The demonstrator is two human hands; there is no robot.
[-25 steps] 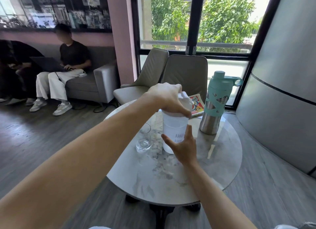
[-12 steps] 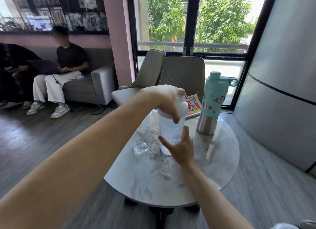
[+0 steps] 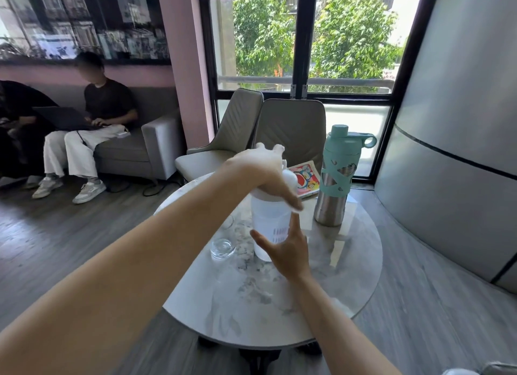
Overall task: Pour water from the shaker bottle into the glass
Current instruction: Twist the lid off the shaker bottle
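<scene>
A translucent white shaker bottle stands upright near the middle of the round marble table. My left hand sits on top of its lid, thumb on the rim and fingers blurred and raised at the far side; it hides most of the lid. My right hand wraps the lower front of the bottle, thumb to the left and fingers to the right. A short clear glass with a little water at the bottom stands just left of the bottle, apart from both hands.
A steel bottle with a teal cap and sleeve stands right of the shaker. A colourful book lies behind it. Two grey chairs face the table's far edge. A person sits with a laptop on a sofa at left.
My left hand has twisted on the lid, and its fingers now lift at the far side. My right hand keeps its hold on the bottle, which stays on the table.
</scene>
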